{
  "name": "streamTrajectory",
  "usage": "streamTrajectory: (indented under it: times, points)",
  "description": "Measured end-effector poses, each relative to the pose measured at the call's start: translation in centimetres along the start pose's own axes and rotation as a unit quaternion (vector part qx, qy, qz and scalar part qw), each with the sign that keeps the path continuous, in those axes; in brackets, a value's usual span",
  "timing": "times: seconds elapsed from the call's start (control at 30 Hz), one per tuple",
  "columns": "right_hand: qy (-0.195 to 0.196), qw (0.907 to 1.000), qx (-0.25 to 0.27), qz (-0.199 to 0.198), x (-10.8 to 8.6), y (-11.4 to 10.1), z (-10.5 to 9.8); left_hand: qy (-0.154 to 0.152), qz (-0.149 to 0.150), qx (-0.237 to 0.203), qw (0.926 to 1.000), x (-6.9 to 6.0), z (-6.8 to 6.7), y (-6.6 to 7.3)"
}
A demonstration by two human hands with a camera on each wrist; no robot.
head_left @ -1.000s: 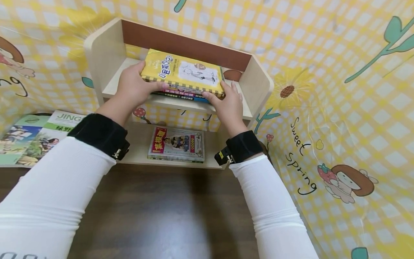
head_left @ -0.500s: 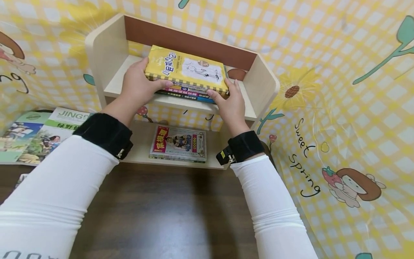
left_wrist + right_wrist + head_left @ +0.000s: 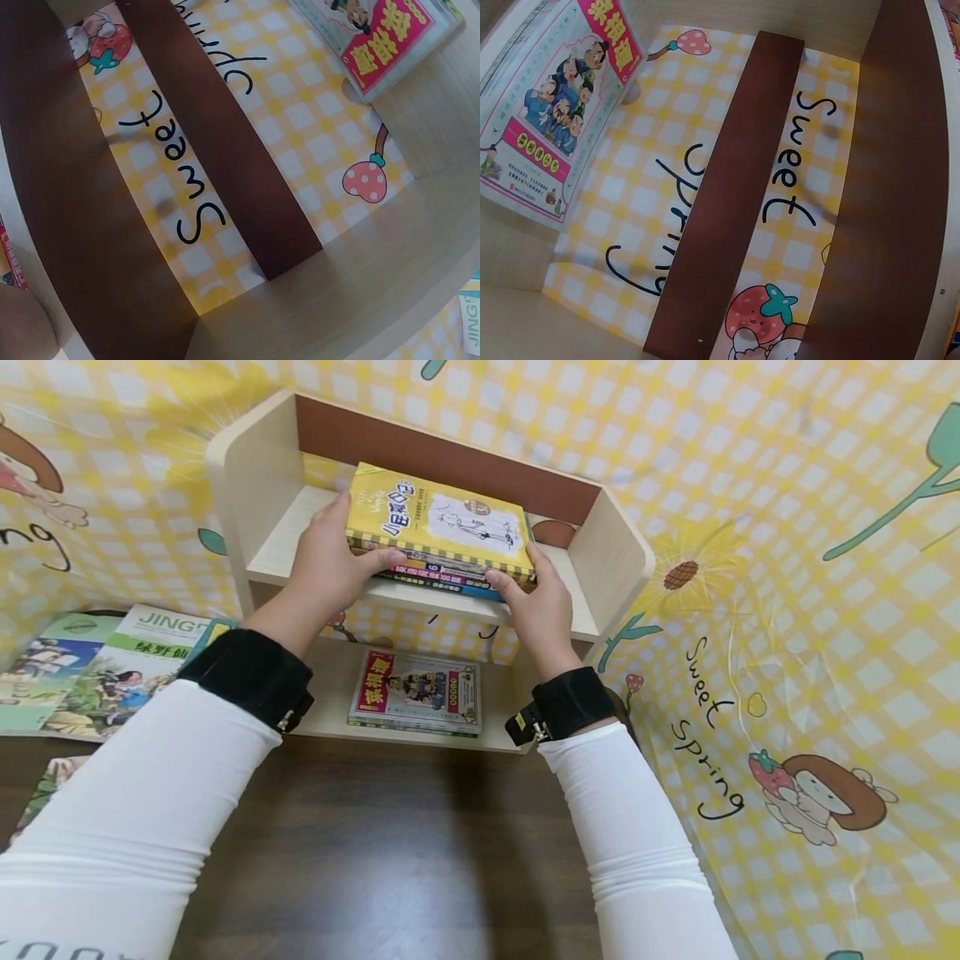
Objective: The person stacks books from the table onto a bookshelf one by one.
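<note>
In the head view a stack of books with a yellow book (image 3: 442,522) on top lies on the upper shelf (image 3: 281,547). The left hand (image 3: 326,560) grips the stack's left end, thumb along the front edges. At the right end the right hand (image 3: 543,610) holds the stack, its thumb on the front and its fingers by the right side. Pink and blue spines show beneath the yellow book. Part of the left hand (image 3: 26,326) appears at the left wrist view's lower left corner.
Another book stack (image 3: 416,693) lies on the lower shelf (image 3: 322,714); its top book (image 3: 562,112) also shows in the right wrist view. Magazines (image 3: 112,672) lie at the left, beside the shelf unit. A yellow checked cloth (image 3: 810,635) covers the wall.
The head view has shifted slightly, so the shelf and stack appear a little farther right. Both hands keep their hold on the stack, and more of a magazine shows at the lower left.
</note>
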State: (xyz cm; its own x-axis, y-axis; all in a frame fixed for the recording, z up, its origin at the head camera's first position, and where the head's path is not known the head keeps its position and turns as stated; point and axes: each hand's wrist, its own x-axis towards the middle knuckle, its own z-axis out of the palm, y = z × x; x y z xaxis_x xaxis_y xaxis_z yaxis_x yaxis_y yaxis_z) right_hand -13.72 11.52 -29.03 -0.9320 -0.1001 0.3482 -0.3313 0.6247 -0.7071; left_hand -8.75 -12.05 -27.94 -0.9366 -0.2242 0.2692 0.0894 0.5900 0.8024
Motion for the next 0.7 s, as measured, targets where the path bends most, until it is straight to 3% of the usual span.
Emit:
streamTrajectory:
  times: [0.23,0.37,0.6,0.7]
  points:
    - [-0.002,1.0,0.004,-0.002,-0.3,-0.3,-0.4,-0.008,0.016,-0.006,0.9998,-0.3,-0.1,0.3]
    - [0.006,0.9992,-0.006,-0.039,-0.9,-0.1,-0.4,-0.002,0.027,-0.016,0.9995,-0.3,-0.1,0.2]
    - [0.012,0.9931,-0.02,-0.115,-4.5,1.8,-0.1,0.026,0.029,-0.031,0.9988,-1.7,0.0,-0.6]
    - [0.019,0.9887,-0.028,-0.146,-6.5,2.8,-0.3,0.033,0.052,-0.023,0.9978,-2.7,0.0,-1.3]
